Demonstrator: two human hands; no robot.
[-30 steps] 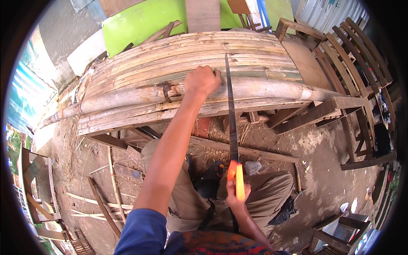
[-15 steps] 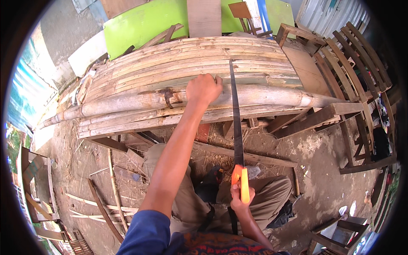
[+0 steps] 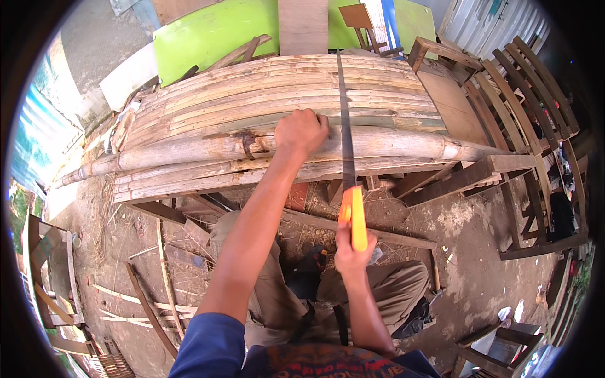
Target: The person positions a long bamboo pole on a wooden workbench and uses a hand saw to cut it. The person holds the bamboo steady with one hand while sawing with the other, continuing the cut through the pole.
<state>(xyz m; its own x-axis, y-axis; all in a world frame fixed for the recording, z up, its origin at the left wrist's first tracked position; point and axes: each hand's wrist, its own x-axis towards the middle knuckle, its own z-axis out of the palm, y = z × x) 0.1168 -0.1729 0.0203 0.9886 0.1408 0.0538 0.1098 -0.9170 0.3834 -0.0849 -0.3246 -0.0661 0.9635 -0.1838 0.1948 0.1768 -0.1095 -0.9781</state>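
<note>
A long, pale bamboo pole (image 3: 189,151) lies crosswise along the near side of a slatted bamboo bench top (image 3: 252,94). My left hand (image 3: 302,133) is closed over the pole just left of the saw, pressing on it with the fingers curled round its far side. My right hand (image 3: 354,249) grips the orange and yellow handle of a hand saw (image 3: 347,138). The dark blade crosses the pole right beside my left hand, and its tip reaches the far edge of the bench top. Whether the blade has cut into the pole cannot be made out.
Wooden frames and slatted chair parts (image 3: 529,94) stand close on the right, with a beam (image 3: 466,179) near the pole's right end. Bamboo strips (image 3: 142,302) litter the dirt floor at left. Green panels (image 3: 214,38) lean behind the bench. A small wooden frame (image 3: 501,346) sits at lower right.
My right hand has pushed the saw forward, away from my body, so its handle is nearer the pole and its tip farther out. My left hand stays on the pole.
</note>
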